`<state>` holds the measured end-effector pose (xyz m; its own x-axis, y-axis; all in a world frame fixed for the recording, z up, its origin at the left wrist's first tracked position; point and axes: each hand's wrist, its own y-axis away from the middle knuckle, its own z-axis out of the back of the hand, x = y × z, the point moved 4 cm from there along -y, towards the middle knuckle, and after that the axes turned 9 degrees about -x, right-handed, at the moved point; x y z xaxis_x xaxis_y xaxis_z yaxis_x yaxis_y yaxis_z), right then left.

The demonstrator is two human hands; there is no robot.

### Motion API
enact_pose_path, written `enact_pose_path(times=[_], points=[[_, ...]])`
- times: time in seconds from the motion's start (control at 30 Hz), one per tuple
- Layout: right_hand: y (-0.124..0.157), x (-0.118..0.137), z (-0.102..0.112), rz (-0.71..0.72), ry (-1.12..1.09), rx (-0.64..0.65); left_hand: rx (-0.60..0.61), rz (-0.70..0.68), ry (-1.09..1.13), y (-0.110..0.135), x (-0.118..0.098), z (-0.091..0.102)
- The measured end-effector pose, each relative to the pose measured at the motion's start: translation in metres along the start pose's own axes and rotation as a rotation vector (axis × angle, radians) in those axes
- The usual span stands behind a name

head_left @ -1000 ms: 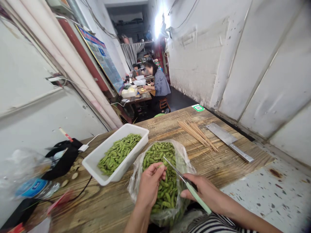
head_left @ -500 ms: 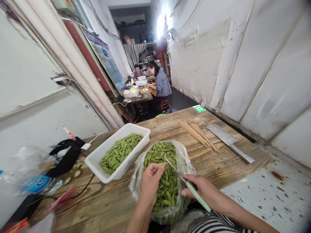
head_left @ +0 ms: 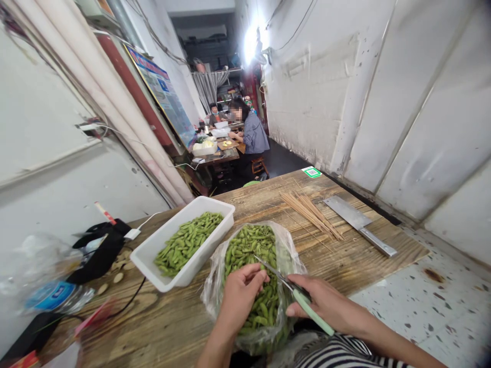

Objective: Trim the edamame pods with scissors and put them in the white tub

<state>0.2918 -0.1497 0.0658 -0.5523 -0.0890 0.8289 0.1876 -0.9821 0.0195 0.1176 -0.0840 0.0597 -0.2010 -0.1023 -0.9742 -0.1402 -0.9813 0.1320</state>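
Observation:
My left hand is over the bag, thumb and fingers pinched around an edamame pod that is mostly hidden by the fingers. Scissors with pale green handles are in my right hand, their blades pointing up and left, close to the left fingertips. Below both hands a clear plastic bag stands open, full of green edamame pods. To the left, a white plastic tub contains more edamame pods.
On the wooden table lie thin wooden skewers and a cleaver. A plastic bottle, a black box and cables crowd the left side. Further back, two people sit at another table.
My left hand has shifted slightly down, and the pod shows less between its fingers. The scissor tips have moved a little down and left. The whole view has shifted slightly.

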Motion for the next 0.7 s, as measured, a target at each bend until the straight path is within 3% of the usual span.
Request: enact_pose_path(times=[0.23, 0.47, 0.57, 0.7], points=[[-0.003, -0.009, -0.003, -0.039, 0.011, 0.003, 0.049, 0.070, -0.007, 0.001, -0.003, 0.005], [-0.005, -0.014, 0.007, -0.070, -0.010, -0.058, -0.176, 0.101, 0.251, -0.011, 0.000, 0.040], [-0.005, -0.015, 0.009, -0.081, -0.020, -0.058, -0.093, -0.021, -0.033, -0.010, -0.001, 0.046], [-0.005, -0.015, 0.007, -0.070, -0.035, -0.057, 0.072, -0.194, -0.418, -0.003, 0.004, 0.036]])
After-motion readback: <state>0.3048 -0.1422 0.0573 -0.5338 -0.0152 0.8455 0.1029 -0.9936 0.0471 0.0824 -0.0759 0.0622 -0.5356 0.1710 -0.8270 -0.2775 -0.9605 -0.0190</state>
